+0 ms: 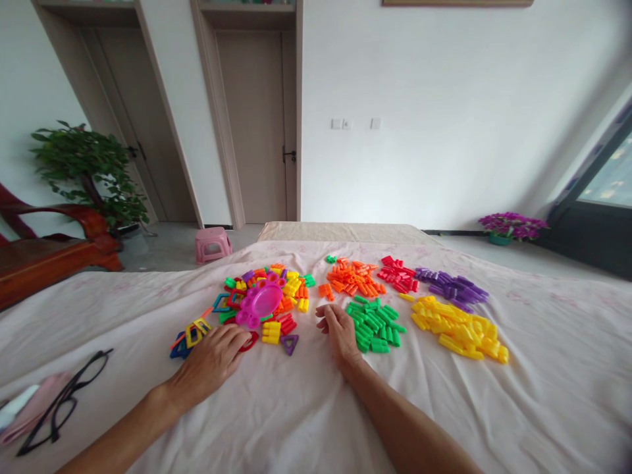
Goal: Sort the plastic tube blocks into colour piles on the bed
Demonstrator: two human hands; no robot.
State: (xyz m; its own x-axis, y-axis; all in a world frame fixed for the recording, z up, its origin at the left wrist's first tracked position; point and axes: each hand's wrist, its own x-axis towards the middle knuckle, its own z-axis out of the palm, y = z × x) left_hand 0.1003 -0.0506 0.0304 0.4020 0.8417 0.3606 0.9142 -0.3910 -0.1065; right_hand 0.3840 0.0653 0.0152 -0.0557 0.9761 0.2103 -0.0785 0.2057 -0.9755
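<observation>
Five single-colour piles (pixel 375 322) and one mixed heap (pixel 301 289) on a cloth (pixel 306 408)

Part of the mixed heap is hidden under a pink paw-shaped piece (pixel 266 299). A red piece (pixel 253 340) is partly covered by the left hand (pixel 214 355); whether its fingers are closed on anything cannot be told. The fingers of the right hand (pixel 338 329) are curled beside the green pile (pixel 372 322), their grip obscured. Both forearms are cut off by the lower edge. Small plastic pieces, many finger-shaped, are grouped as orange (pixel 353 278), red (pixel 397 275), purple (pixel 457 288), green and yellow (pixel 459 329), right of the mixed heap.
</observation>
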